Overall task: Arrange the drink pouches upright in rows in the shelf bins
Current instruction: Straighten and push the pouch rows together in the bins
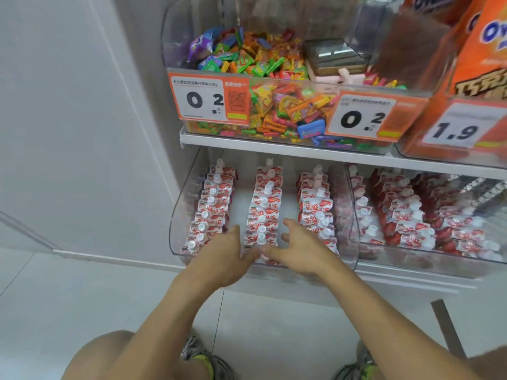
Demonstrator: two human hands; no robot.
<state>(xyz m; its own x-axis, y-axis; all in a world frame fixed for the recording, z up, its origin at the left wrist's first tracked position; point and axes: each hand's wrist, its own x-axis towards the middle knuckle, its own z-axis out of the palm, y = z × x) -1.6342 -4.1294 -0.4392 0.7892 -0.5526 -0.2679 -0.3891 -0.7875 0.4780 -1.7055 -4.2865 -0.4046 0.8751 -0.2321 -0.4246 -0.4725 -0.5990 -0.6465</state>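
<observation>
Three rows of red-and-white drink pouches standing upright, caps up, inside the clear left bin [178, 215] on the lower shelf: left row [211, 207] along the bin's left wall, middle row [263, 209] down its centre, right row [315, 207] by its right wall, with bare strips of bin floor between the rows. Left hand [227, 256] reaching over the bin's front lip, just left of the middle row's nearest pouches, fingers blurred but mostly extended and pressed against that row's left side; no clear grip visible. Right hand [299, 248] over the same lip, just right of the middle row, index finger pointing into the gap toward the right row, remaining fingers loosely bent, thumb turned in toward the front pouch; whether anything is pinched, cannot tell. More pouches [406, 215] to the right of the left bin in a neighbouring clear bin [411, 259], leaning and less orderly. Above the left bin, a tray of colourful wrapped candies [255, 58] behind orange price tags [208, 101] reading 0.2. Sneakers [200, 355] on the tiled floor below the bin.
</observation>
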